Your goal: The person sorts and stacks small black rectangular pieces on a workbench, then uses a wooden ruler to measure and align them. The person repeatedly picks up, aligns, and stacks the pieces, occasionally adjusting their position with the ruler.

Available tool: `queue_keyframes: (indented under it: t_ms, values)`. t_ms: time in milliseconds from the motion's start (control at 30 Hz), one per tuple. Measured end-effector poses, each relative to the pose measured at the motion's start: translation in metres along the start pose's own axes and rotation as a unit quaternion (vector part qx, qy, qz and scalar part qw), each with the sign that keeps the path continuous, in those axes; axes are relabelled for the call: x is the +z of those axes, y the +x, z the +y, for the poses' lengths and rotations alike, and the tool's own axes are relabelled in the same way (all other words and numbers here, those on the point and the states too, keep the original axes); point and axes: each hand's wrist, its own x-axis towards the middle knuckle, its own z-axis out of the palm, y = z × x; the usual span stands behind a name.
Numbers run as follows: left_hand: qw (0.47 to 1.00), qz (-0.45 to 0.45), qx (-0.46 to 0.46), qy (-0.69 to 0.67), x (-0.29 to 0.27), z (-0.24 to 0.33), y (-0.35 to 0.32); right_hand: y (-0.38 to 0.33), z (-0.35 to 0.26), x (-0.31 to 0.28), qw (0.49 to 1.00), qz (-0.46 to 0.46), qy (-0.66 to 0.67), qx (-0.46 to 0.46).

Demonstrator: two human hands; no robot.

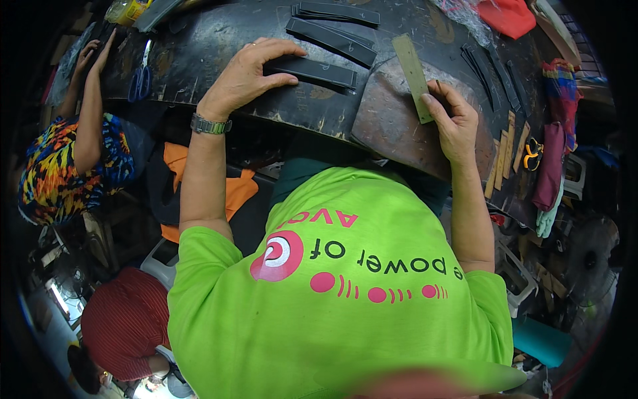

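My left hand (249,72) curves round the left end of a small stack of black strips (325,73) lying on the dark table. Its thumb is along the near edge and its fingers along the far edge. In my right hand (455,118), a flat olive-green strip (409,63) with small holes is pinched by its near end. It slants above a worn brown board (382,120) at the table's front edge. A small dark tip by the right fingers is too small to name. Beyond my left hand lie more black strips (332,41), loosely stacked.
Blue-handled scissors (141,78) lie left of my left hand. Another person's hands (96,56) rest at the table's far left. To the right are narrow black strips (502,80), several light wooden strips (504,156) and a yellow-handled tool (532,154). A red bag (506,18) lies farther back.
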Motion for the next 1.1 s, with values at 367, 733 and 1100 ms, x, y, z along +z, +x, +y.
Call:
queue_keyframes:
  t_ms: [367, 733, 1100]
  values:
    - [1.000, -0.020, -0.014, -0.012, -0.001, 0.003, 0.003, -0.001, 0.000, 0.000, 1.000, -0.007, -0.025, -0.002]
    - [0.999, -0.035, -0.020, 0.019, 0.000, -0.002, 0.001, 0.000, 0.003, 0.000, 1.000, -0.001, -0.023, -0.002]
    - [0.950, 0.273, 0.105, 0.112, 0.029, 0.059, 0.005, 0.006, 0.007, -0.007, 0.990, 0.041, 0.132, 0.031]
